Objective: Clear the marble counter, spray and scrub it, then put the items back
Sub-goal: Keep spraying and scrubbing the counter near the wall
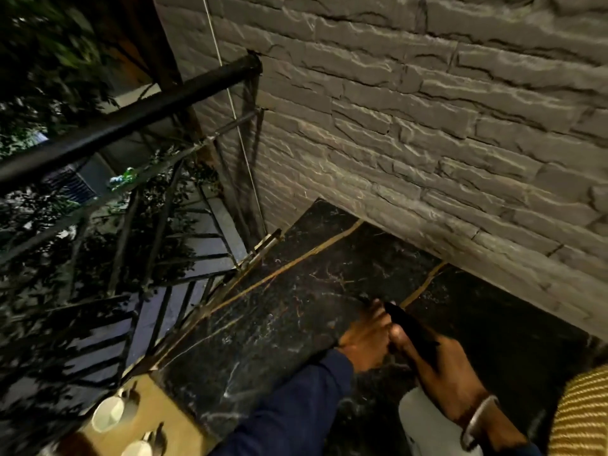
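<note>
The rough grey stone-effect wall point(427, 110), laid in uneven ledged courses, filled the upper right. Below it lay the bench point(279, 307), a polished black marble slab with pale veining and thin gold-coloured seams, its surface bare apart from the hands above it. To the left ran a black tubular metal railing point(131, 116) with slim bars, dark leafy foliage point(42, 60) behind it, and a thin white cord point(230, 103) hanging close to the wall's edge.

At the lower left edge, a tan wooden board point(158, 413) carried two round white cups point(108, 414).

The spray bottle point(424, 422), with a white plastic body and a black tapered trigger head, was held low over the near right part of the bench. The right grip point(441, 373) was clasped around its neck and head, a metal bangle point(477, 419) on the wrist. The left grip point(365, 340), in a navy sleeve point(296, 406), had fingers curled about the nozzle end, blurred. A yellow ribbed woven item point(582, 413) showed at the lower right corner.
</note>
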The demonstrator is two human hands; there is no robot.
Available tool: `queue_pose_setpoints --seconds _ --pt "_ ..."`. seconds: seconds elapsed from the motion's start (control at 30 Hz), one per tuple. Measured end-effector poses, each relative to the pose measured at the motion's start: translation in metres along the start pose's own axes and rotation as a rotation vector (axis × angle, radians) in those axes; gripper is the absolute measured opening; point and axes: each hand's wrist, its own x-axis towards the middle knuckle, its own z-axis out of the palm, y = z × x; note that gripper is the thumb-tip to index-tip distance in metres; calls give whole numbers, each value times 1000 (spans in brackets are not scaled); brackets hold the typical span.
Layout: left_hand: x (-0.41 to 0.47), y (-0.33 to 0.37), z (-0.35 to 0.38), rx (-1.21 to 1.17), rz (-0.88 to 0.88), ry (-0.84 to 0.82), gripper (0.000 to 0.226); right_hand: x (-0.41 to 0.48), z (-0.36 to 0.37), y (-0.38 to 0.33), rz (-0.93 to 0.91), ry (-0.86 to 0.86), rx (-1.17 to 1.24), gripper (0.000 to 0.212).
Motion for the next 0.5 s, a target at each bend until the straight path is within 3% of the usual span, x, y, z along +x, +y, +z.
queue_pose_setpoints --seconds 0.07,0.13,0.23,0.4,0.5 --pt "-3 -8 4 -52 14 -32 57 -13 -1 6 12 -30 2 42" --pt "-27 -35 -5 -36 -117 65 48 -24 5 6 27 -53 29 43" --pt "-101 -98 -23 -23 -438 203 44 -40 19 3 21 -130 149 44" --pt "-210 -156 -41 27 -990 297 68 -54 42 -4 -15 -198 240 50" --pt "-195 -129 -47 -20 -985 324 55 -60 52 -4 50 -208 218 45"
